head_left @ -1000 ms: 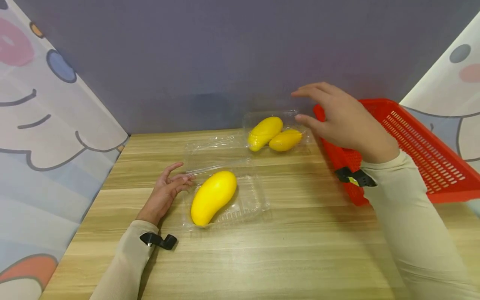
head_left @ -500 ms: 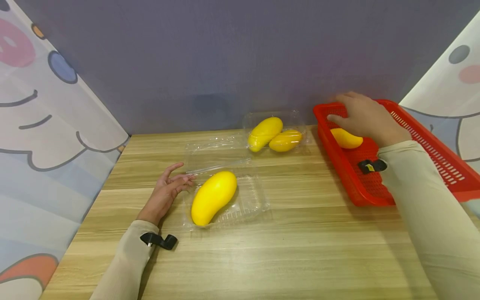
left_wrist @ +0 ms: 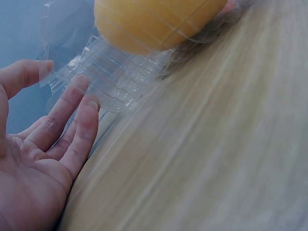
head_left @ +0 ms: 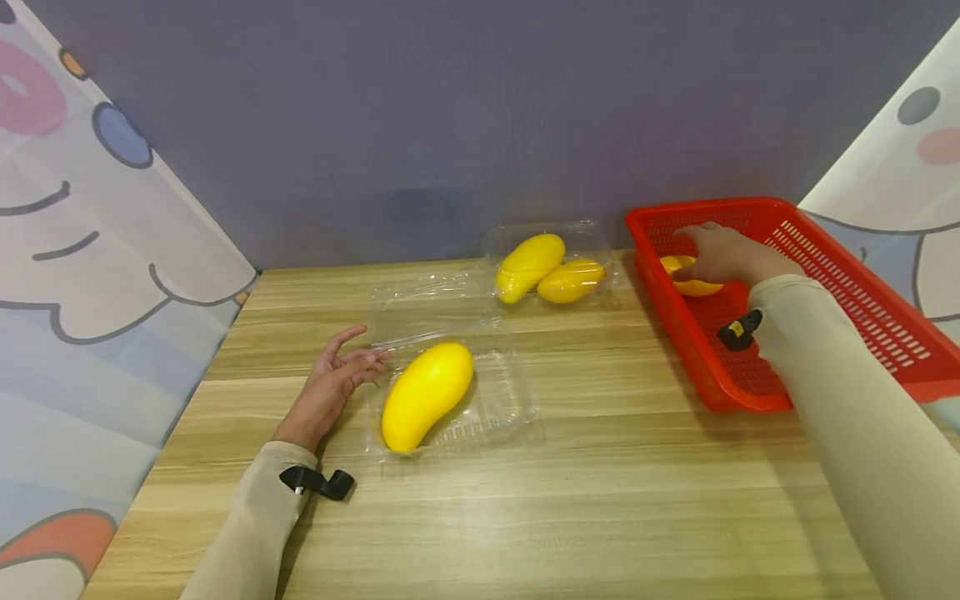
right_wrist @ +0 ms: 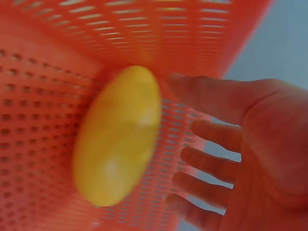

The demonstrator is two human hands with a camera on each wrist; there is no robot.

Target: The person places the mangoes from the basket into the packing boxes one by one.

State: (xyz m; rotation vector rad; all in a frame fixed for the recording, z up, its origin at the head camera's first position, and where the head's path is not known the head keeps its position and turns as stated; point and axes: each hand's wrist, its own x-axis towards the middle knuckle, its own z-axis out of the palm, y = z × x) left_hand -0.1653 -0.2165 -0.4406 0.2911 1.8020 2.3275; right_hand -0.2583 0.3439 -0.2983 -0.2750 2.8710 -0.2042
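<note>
My left hand [head_left: 330, 387] lies at the left edge of an open clear plastic clamshell box [head_left: 498, 392], its slightly bent fingertips touching the plastic [left_wrist: 120, 82]. One large yellow mango [head_left: 427, 396] sits in that box, and its lid [head_left: 435, 310] is folded back towards the wall. My right hand [head_left: 726, 254] reaches into the red basket [head_left: 720, 379] over another yellow mango [head_left: 696, 289], which it partly hides in the head view. In the right wrist view, the spread fingers of the right hand [right_wrist: 274, 154] stand apart from the mango [right_wrist: 120, 137].
A second clear box [head_left: 600, 242] stands against the grey wall [head_left: 450, 125], holding two mangoes [head_left: 531, 267]. The basket fills the table's right side. Cartoon-printed panels [head_left: 112, 250] flank the wooden table [head_left: 525, 517].
My right hand has moved right and then down into the basket, from beside the rear box to the mango there. The left hand has stayed in place.
</note>
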